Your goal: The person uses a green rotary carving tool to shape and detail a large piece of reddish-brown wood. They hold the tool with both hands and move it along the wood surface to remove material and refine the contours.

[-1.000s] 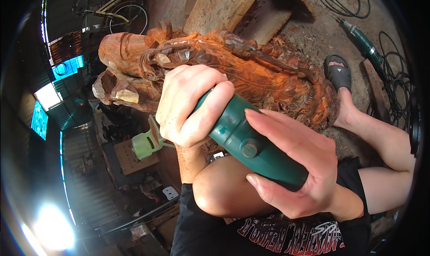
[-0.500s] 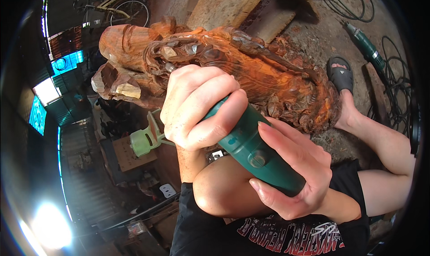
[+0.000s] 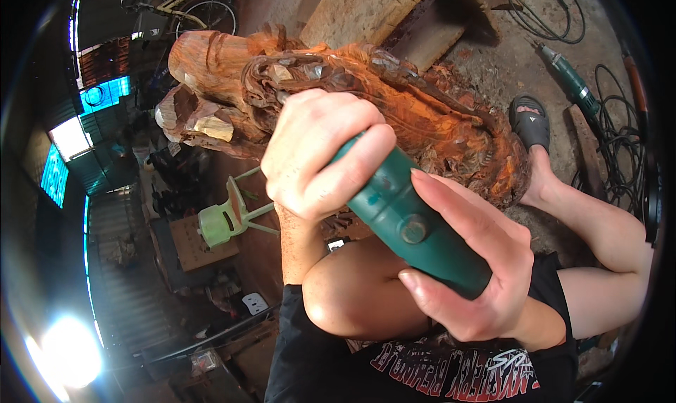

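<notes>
A green die grinder (image 3: 422, 237) lies slantwise across my lap side of a reddish-brown wood carving (image 3: 394, 96). My left hand (image 3: 327, 156) is wrapped round the front of the grinder, over the carving. Its knuckles hide the tool's tip, so contact with the wood cannot be seen. Around the grinder's rear end, my right hand (image 3: 486, 262) is closed, thumb below and fingers above. Deep folds and swirls cover the carving, with pale cut facets near its left end.
Wide boards (image 3: 366, 12) lie beyond the carving. On the floor at right are another green grinder (image 3: 569, 75), black cables (image 3: 620, 142) and my sandalled foot (image 3: 529, 125). A pale green plastic chair (image 3: 225, 220) stands at left; a bicycle (image 3: 201, 12) is at far left.
The view has shifted slightly. Both hands and the grinder appear a little further right, their grip unchanged. The carving's left end also sits further right in the picture.
</notes>
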### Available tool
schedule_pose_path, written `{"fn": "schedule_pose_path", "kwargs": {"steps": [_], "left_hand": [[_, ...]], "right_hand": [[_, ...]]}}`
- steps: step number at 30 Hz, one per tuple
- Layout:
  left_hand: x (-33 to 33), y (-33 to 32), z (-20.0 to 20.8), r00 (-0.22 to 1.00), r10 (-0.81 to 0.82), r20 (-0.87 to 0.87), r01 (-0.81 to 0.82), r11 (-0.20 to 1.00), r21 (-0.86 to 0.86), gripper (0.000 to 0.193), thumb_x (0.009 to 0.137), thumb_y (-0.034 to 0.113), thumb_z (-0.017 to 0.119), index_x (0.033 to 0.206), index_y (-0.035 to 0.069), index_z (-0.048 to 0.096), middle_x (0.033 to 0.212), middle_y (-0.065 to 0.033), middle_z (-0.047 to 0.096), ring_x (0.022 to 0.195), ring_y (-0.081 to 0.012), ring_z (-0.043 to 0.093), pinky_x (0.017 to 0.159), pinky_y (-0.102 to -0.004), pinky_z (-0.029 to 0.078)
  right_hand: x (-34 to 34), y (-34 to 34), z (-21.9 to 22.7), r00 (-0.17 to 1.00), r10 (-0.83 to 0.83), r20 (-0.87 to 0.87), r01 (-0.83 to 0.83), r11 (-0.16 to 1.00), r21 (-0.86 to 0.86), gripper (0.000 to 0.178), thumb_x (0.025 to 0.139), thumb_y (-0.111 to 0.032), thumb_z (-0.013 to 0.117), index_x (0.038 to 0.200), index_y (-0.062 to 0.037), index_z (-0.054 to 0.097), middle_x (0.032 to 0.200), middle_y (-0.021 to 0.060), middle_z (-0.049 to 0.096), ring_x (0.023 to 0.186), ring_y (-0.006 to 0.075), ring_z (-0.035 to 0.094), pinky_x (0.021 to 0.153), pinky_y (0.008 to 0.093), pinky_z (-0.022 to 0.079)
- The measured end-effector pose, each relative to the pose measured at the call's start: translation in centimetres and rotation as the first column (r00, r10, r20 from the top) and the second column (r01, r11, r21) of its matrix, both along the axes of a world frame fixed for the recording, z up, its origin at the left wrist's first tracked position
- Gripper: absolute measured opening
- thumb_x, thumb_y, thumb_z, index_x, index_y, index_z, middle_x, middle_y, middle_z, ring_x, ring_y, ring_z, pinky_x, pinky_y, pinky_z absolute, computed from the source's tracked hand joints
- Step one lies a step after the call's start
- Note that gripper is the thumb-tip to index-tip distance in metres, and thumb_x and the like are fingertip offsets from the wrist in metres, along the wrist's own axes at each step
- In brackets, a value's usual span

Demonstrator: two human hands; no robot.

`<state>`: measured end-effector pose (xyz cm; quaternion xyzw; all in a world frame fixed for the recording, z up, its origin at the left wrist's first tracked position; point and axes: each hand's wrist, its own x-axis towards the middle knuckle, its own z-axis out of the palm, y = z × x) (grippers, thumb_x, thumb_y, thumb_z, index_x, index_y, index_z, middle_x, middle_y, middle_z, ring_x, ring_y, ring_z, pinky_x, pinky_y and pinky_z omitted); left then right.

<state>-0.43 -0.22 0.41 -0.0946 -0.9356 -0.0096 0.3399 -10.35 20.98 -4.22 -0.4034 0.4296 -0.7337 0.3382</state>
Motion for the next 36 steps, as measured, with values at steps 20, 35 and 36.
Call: {"fn": "schedule_pose_path", "kwargs": {"steps": [20, 35, 36], "left_hand": [[0.0, 1.1, -0.5, 0.997, 0.01, 0.075, 0.005, 0.982, -0.19, 0.038, 0.056, 0.021, 0.067, 0.092, 0.013, 0.071, 0.09, -0.0069, 0.069, 0.078, -0.0259, 0.067, 0.064, -0.038, 0.054], [0.2, 0.7, 0.7, 0.996, -0.01, 0.093, 0.025, 0.986, -0.167, 0.032, 0.063, 0.016, 0.075, 0.094, 0.008, 0.071, 0.089, -0.0084, 0.069, 0.076, -0.0253, 0.068, 0.064, -0.0364, 0.055], [0.2, 0.8, 0.7, 0.995, -0.013, 0.096, 0.029, 0.986, -0.166, 0.033, 0.062, 0.018, 0.073, 0.094, 0.008, 0.071, 0.089, -0.0085, 0.069, 0.077, -0.0254, 0.068, 0.066, -0.0364, 0.056]], "right_hand": [[-0.3, 0.0, -4.1, 0.995, -0.028, -0.098, 0.019, 0.996, -0.087, 0.076, 0.063, -0.006, 0.08, 0.137, 0.0085, 0.065, 0.133, 0.0359, 0.065, 0.109, 0.0373, 0.075, 0.093, 0.0385, 0.059], [0.0, 0.1, -3.5, 0.996, -0.017, -0.092, 0.014, 0.999, -0.037, 0.076, 0.065, -0.002, 0.082, 0.138, 0.0102, 0.064, 0.135, 0.0371, 0.064, 0.12, 0.0428, 0.071, 0.102, 0.0417, 0.056], [0.0, 0.4, -3.7, 0.996, -0.015, -0.093, 0.012, 1.0, -0.025, 0.077, 0.066, -0.002, 0.081, 0.139, 0.011, 0.063, 0.136, 0.0372, 0.064, 0.122, 0.0428, 0.07, 0.104, 0.0424, 0.055]]}}
